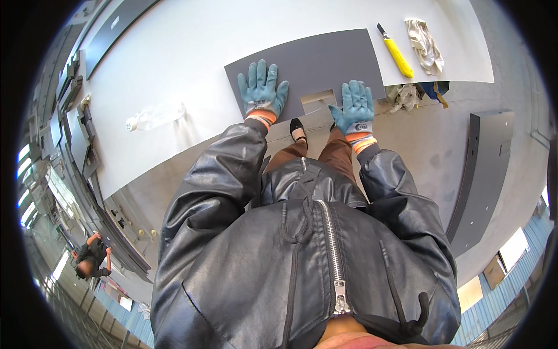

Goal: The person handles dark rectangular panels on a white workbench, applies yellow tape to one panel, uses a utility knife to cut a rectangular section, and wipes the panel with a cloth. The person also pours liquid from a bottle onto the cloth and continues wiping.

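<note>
White worktable (192, 52) carries flat grey rectangular panel (314, 61) with notch cut at near edge. Left hand (263, 87), right hand (354, 107) pressed flat, fingers spread, gripping nothing (yellow utility knife (396, 53) untouched nearby); panel seemingly positioned, cutting apparently unfinished.

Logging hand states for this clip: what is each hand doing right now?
Left hand: open, flat on the grey panel, holding nothing.
Right hand: open, flat on the panel's near edge, holding nothing.

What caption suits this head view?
Gloved left hand and right hand press flat on a grey panel beside a yellow knife.
</note>
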`<action>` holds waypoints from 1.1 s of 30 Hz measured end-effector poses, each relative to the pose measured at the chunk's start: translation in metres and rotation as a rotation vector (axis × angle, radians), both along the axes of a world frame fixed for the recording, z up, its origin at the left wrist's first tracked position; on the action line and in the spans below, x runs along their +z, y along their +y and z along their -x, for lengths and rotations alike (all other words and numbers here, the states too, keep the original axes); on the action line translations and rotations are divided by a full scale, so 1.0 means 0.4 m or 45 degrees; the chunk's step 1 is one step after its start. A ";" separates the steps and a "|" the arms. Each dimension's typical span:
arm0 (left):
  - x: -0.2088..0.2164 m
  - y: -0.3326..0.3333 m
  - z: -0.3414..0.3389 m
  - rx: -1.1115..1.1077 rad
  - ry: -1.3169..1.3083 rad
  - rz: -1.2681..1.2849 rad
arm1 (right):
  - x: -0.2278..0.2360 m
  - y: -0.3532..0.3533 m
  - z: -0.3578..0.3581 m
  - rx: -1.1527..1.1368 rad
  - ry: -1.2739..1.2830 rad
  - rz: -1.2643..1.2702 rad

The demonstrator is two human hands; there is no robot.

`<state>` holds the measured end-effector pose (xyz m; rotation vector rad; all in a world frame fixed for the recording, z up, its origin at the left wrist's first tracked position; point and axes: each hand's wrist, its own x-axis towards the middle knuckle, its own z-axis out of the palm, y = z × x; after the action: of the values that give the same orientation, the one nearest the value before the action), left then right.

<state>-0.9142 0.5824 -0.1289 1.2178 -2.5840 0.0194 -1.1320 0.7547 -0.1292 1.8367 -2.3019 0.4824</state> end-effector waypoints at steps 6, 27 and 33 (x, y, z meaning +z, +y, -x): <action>-0.002 0.004 -0.007 -0.043 -0.019 0.014 | -0.009 -0.006 -0.029 -0.066 0.061 0.043; -0.012 0.005 0.001 -0.056 0.053 0.079 | 0.007 0.085 -0.209 -0.555 -1.498 -0.075; -0.005 0.005 -0.002 -0.048 0.056 0.051 | -0.063 0.021 -0.311 -0.750 -3.324 -0.004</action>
<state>-0.9134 0.5843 -0.1309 1.1425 -2.5556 0.0360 -1.0078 0.7629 -0.1544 0.3960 0.8616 -1.3520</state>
